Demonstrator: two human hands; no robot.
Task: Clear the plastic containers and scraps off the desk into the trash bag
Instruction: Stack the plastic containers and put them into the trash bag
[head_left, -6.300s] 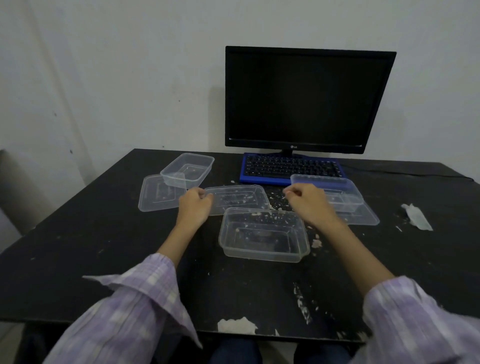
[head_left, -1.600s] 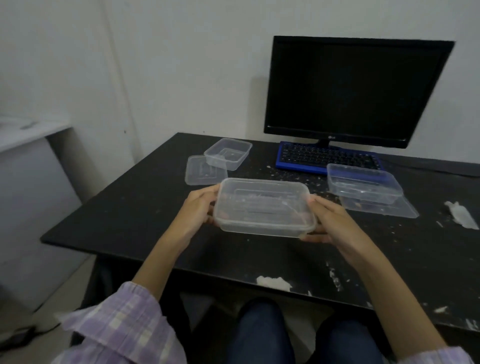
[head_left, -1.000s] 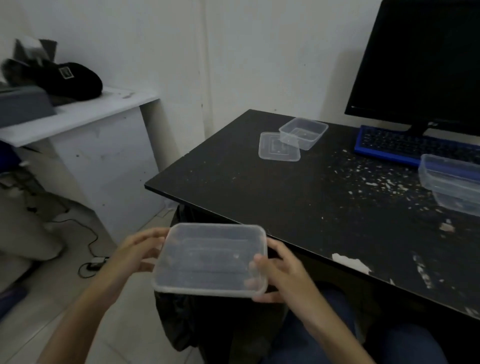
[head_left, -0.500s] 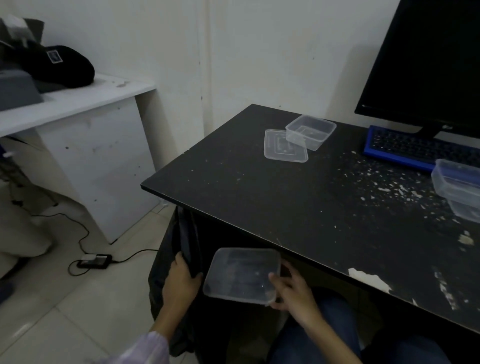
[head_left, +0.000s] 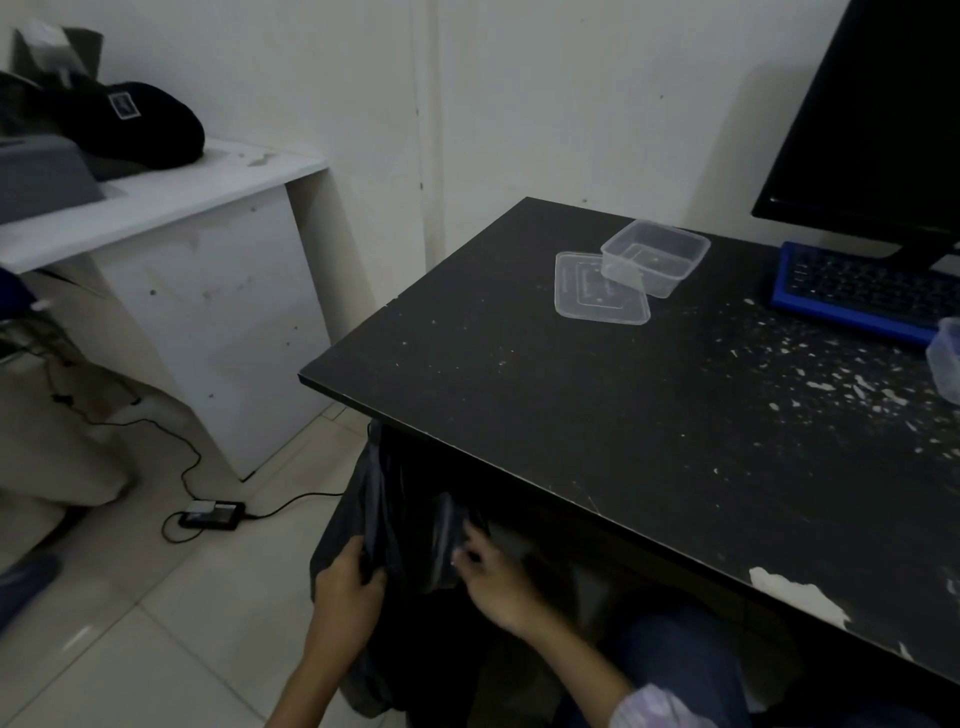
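Dark plastic trash bag (head_left: 395, 519) is hanging under the black surface (head_left: 597, 415). Left hand (head_left: 345, 584) is gripping its rim; right hand (head_left: 493, 577) is pinching the opposite edge.

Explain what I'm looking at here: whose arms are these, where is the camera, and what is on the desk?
No machine here: a person wears a camera on the head, looking down at their own hands. Both reach under the black desk to a dark trash bag. The left hand grips the bag's edge; the right hand is at the bag's opening, and whether it holds anything cannot be told. On the desk lie a clear container resting partly on a flat lid, white scraps, a blue keyboard and a monitor. Another container peeks in at the right edge.
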